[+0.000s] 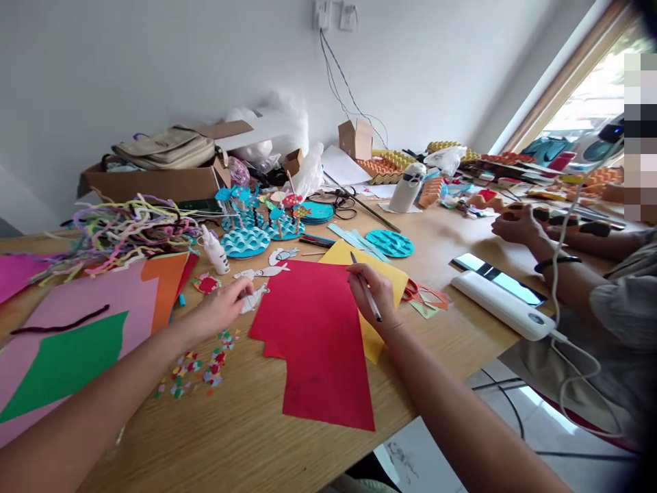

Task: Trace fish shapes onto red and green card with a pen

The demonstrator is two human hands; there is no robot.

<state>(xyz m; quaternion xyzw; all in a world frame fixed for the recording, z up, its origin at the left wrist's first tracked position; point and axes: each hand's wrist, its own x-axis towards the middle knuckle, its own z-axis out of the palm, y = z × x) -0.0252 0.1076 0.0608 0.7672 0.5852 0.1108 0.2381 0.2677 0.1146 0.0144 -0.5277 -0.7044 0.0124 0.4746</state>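
A red sheet (323, 329) lay on the tabletop (246, 438), with faint dark marks near its six o'clock edge that could not be made out as words. At its two o'clock corner, the right hand (372, 291) had its fingers pinching a pale pen (368, 300) slanted toward eleven o'clock; any print on the barrel was too small to read. Between nine and ten o'clock, the left hand (228, 301) was by a white paper cutout (255, 299), fingers curled; whether they gripped it could not be told.

A yellow sheet (396, 272) lay partly under the red one at two o'clock, orange-handled scissors (410, 290) just beside it. At ten o'clock stood a white glue bottle (214, 252), its small markings illegible. Toward three o'clock lay a white power bank (500, 305), its little round display unreadable, beside a phone (466, 261). Beyond these was another person's hand (519, 224).
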